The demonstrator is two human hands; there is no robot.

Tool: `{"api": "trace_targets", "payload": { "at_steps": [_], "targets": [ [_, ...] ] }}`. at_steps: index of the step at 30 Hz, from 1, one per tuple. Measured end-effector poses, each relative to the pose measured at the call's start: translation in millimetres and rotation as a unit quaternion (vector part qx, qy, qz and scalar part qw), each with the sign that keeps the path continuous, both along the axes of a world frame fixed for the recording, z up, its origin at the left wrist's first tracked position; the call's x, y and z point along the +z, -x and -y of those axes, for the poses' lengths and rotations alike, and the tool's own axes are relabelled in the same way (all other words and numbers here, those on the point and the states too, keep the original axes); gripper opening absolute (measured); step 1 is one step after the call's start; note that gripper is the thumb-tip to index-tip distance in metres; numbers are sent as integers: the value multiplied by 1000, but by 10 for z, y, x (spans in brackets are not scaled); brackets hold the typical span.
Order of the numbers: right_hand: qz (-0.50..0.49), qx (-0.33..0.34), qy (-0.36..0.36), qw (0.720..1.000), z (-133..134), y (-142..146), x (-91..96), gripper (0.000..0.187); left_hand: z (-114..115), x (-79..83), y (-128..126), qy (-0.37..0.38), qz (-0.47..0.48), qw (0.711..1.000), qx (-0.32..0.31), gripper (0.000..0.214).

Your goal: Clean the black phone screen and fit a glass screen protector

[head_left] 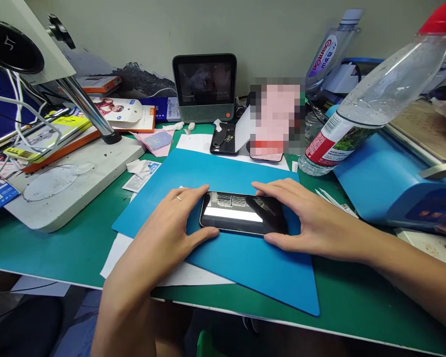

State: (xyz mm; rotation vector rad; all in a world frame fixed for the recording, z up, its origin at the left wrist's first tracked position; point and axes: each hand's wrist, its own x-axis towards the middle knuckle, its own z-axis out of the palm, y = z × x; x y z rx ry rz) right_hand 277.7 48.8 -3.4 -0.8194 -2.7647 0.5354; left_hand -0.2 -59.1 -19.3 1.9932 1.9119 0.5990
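A smartphone [241,213] with a dark, glossy screen lies face up, lengthwise across a blue mat [267,277]. Bright reflections cover part of its glass. My left hand [174,218] grips the phone's left end, thumb along the near edge and fingers at the far edge; a ring is on one finger. At the other end, my right hand [301,215] holds the phone the same way, thumb on the near edge and fingers on the far one. Whether the phone rests fully on the mat or is slightly raised, I cannot tell.
Behind the mat stand a smart display [204,87] and an opened black phone case [223,139]. A tilted plastic bottle [342,134] and a blue machine [386,183] are on the right. A white microscope-like stand base [78,183] occupies the left of the green table [33,253].
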Motion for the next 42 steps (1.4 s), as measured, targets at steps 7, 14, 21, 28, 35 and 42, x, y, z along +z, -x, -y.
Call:
{"api": "trace_targets", "payload": {
  "at_steps": [7,14,21,28,35,42],
  "targets": [
    [15,5,-26,1000,-29,6,-7,84,25,8,-27,-23,-17,1000,-10,62],
    [24,18,-61,998,-55,-35,4,88,20,38,-51,-26,-28,999,-12,55],
    [22,9,-51,998,-66,-67,-32,92,2,19,-35,-24,-20,999,-15,55],
    [21,11,-52,998,-46,-41,-25,92,7,26,-68,-12,-15,1000,-21,56],
    [21,1,-42,999,-27,-21,-3,88,13,31,-73,-9,-8,1000,-19,54],
    [11,5,-42,999,-41,-26,-23,86,15,33,-80,-13,-9,1000,-10,58]
  ]
}}
